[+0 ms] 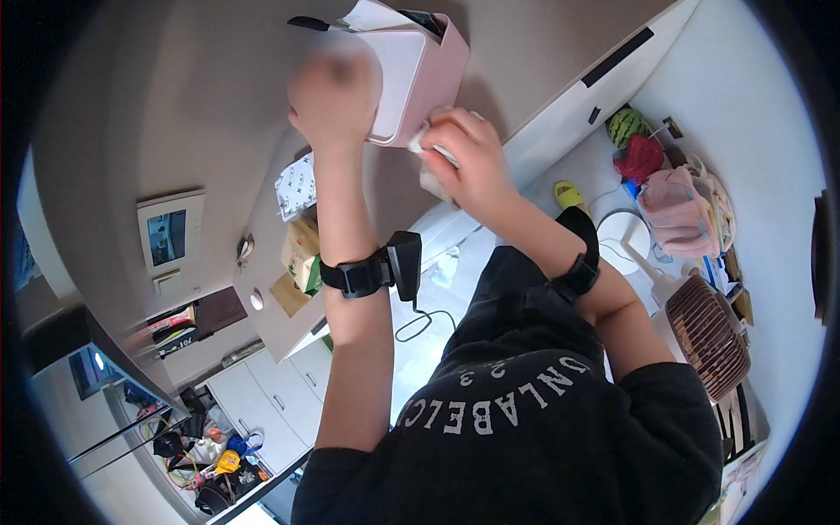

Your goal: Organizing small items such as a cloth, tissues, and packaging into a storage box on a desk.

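A pink box [443, 82] with a white panel [400, 79] stands on the grey-brown tabletop [394, 187]. Papers [377, 16] stick out of its far end, beside a black handle-like object [308, 23]. My left hand [338, 98] is over the panel's left side; a blur hides its fingers, so its grip on the box cannot be told. In my right hand [469, 147] is a crumpled white cloth or tissue [433, 180], pinched by the box's near right side. Both wrists wear black straps, the left one carrying a black device [405, 262] with a cable.
Left along the tabletop lie a white patterned packet [295, 187] and a yellow-brown bag [302, 252]. An intercom panel [170, 230] is on the wall. On the right floor are a fan [705, 335], a pink backpack [676, 210], a watermelon [628, 126] and a yellow-green slipper [567, 195].
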`<act>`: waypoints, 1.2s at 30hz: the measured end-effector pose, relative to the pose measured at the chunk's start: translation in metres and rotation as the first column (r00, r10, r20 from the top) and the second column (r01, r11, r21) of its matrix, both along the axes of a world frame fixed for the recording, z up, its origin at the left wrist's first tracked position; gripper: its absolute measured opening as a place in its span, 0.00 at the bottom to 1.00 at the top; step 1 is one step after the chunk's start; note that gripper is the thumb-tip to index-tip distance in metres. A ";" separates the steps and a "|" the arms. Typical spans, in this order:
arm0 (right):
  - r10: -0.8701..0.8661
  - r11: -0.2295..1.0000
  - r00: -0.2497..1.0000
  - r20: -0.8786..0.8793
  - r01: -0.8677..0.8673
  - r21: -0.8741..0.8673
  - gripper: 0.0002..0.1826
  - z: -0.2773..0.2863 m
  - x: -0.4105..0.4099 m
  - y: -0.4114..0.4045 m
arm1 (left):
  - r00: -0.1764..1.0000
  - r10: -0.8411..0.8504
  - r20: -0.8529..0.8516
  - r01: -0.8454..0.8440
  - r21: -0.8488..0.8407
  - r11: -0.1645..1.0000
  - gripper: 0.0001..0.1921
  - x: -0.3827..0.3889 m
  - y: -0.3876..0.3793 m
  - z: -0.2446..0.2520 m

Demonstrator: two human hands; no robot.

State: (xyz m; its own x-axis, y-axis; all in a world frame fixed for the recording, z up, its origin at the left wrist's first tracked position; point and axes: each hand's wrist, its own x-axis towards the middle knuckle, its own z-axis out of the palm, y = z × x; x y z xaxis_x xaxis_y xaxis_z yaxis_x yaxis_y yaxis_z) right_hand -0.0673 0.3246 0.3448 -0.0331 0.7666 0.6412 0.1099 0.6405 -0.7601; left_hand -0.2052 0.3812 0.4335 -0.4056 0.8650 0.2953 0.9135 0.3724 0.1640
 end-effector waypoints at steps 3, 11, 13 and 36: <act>-0.002 0.999 0.979 0.202 0.012 -0.046 0.07 0.002 0.008 -0.006 | 1.000 -0.003 -0.002 0.003 0.001 1.000 0.34 -0.002 0.002 -0.001; 0.012 0.995 0.991 0.132 -0.025 0.093 0.08 0.009 0.000 -0.005 | 1.000 -0.015 -0.003 0.015 0.015 1.000 0.34 -0.003 -0.002 0.001; -0.030 0.991 0.969 0.247 -0.002 0.130 0.07 0.001 0.001 -0.004 | 0.998 -0.050 -0.044 0.051 0.039 0.998 0.34 -0.005 0.001 -0.002; 0.063 0.996 0.998 0.005 -0.063 -0.065 0.05 0.026 0.014 0.035 | 0.999 0.043 -0.010 -0.043 0.017 0.999 0.33 -0.002 -0.002 -0.001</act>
State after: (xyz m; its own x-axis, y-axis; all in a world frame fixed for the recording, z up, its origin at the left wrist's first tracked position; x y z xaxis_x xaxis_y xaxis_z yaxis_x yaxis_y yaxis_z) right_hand -0.0536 0.3593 0.3704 -0.0867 0.8028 0.5899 0.0764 0.5958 -0.7995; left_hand -0.2067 0.3791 0.4326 -0.4395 0.8418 0.3135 0.8982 0.4089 0.1613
